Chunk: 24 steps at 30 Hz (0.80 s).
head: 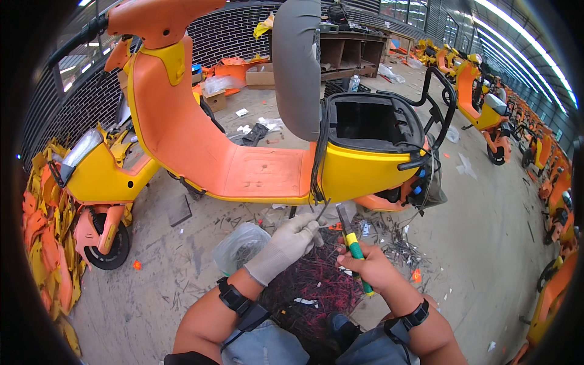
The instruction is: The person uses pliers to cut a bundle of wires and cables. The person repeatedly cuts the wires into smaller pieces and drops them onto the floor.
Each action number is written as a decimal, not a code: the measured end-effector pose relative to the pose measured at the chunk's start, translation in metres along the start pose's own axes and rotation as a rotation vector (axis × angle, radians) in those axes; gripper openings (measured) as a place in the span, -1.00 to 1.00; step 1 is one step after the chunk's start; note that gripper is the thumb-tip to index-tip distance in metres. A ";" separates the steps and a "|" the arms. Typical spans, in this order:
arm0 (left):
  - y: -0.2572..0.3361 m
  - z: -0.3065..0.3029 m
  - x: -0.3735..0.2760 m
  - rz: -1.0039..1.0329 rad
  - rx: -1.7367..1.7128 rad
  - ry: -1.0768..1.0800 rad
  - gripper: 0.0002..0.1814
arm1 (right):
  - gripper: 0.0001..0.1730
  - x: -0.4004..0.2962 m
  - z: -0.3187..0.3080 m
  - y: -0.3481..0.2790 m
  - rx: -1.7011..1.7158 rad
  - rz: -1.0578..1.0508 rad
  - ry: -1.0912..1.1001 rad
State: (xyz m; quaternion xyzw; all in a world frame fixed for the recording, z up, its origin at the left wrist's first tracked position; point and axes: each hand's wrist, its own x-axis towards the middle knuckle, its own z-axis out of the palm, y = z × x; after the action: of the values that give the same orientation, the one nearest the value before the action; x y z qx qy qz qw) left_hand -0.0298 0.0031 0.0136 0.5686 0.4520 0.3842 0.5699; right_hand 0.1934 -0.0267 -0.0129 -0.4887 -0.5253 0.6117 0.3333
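In a pale knit glove, my left hand pinches a thin dark cable end below the scooter's body. My right hand, bare, grips a hand tool with a green and yellow handle and a narrow metal head; its exact kind is unclear. The tool points upward, apart from the cable. A bundle of black cables hangs down the side of the orange and yellow scooter. Its grey seat stands raised beside the uncovered storage bin.
A heap of dark and red wire scraps covers the floor between my legs. Left of it sits a clear plastic bag. Stacked orange and yellow panels line the left side. More scooters stand in rows at right; a workbench is behind.
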 end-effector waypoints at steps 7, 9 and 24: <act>-0.006 -0.001 0.000 0.089 0.202 -0.033 -0.74 | -0.67 -0.003 0.009 -0.001 -0.259 -0.070 -0.033; -0.004 0.000 -0.001 0.095 0.284 -0.058 -0.75 | -0.55 -0.001 0.010 0.005 -0.355 -0.174 -0.032; -0.027 -0.005 0.005 0.209 0.425 -0.041 -0.73 | -0.65 -0.004 0.009 0.001 -0.339 -0.150 -0.108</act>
State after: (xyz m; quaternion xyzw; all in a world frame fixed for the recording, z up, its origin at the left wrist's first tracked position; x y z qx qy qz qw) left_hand -0.0353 0.0078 -0.0131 0.7272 0.4496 0.3256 0.4037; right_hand 0.1862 -0.0337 -0.0132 -0.4640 -0.6728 0.5132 0.2621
